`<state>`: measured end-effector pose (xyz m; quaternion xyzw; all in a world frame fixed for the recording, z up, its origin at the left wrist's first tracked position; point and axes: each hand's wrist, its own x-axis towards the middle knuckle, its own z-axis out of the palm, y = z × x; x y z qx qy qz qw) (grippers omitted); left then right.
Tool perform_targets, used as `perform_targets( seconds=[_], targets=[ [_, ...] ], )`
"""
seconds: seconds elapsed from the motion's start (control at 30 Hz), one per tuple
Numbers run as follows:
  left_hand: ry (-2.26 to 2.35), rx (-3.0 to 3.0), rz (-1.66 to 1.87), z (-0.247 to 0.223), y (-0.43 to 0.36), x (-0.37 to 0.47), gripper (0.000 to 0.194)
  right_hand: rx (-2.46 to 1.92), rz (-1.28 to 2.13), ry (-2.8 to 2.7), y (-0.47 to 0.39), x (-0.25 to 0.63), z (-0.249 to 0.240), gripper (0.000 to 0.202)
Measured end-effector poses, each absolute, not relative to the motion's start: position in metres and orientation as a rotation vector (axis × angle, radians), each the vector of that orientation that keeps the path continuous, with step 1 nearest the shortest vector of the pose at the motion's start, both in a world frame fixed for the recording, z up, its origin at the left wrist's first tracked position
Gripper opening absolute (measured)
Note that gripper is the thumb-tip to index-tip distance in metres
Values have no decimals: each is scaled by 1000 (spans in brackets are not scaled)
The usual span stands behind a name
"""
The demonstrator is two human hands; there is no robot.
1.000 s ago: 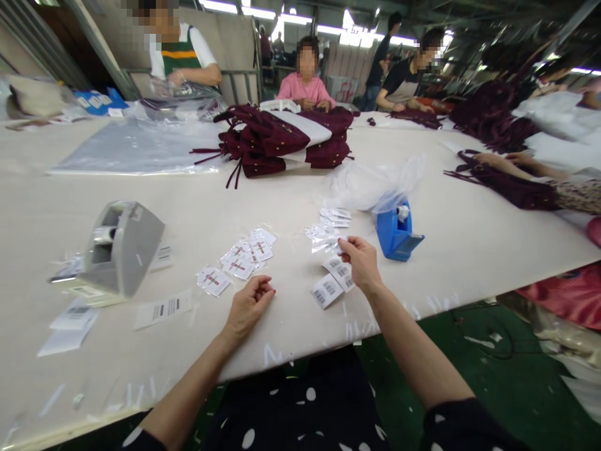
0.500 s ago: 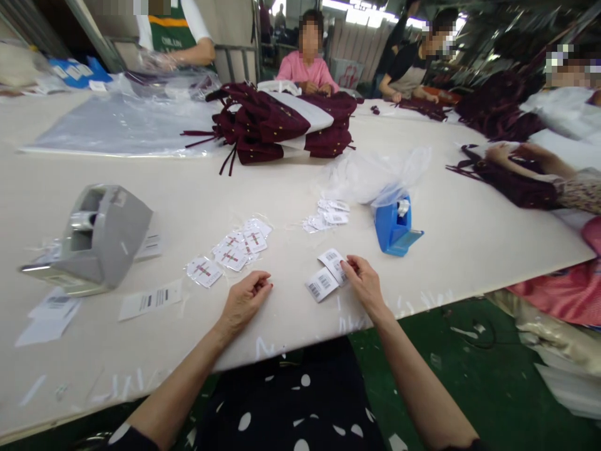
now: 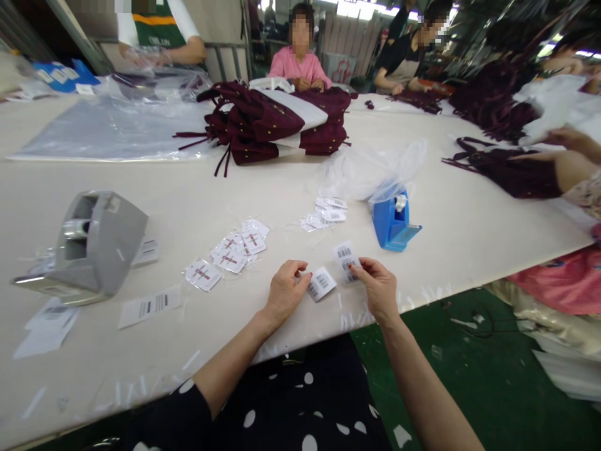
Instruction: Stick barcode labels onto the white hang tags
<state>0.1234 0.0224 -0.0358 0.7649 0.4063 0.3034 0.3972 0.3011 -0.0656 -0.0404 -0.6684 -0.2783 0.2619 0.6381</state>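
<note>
The right hand (image 3: 381, 287) is pinching a barcode label strip (image 3: 346, 260) between thumb and fingers, nearly closed, probably keeping the printing visible. The left hand (image 3: 287, 289) is curling half-closed beside a second barcode label (image 3: 322, 284); whether it's gripping that, I can't tell. Both labels are sitting near the table's (image 3: 263, 194) front edge, seemingly for easy reach, with the blue tape dispenser (image 3: 392, 225) standing beyond the right hand.

Cream-topped table (image 3: 188, 181), green floor (image 3: 432, 376), metal railing (image 3: 225, 53), pale wall panels (image 3: 342, 41), bright overhead lights (image 3: 352, 10)
</note>
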Motion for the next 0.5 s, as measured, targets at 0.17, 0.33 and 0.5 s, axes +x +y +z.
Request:
perform_targets(
  seconds=[0.17, 0.33, 0.5],
  targets=[
    [821, 1562, 780, -7, 25, 113, 45, -1497, 772, -888, -76, 271, -11, 18],
    [792, 1081, 595, 9, 20, 86, 26, -1472, 1066, -1058, -79, 238, -8, 20],
    [901, 884, 763, 3, 12, 70, 33, -1600, 1061, -1069, -81, 222, -26, 33]
  ],
)
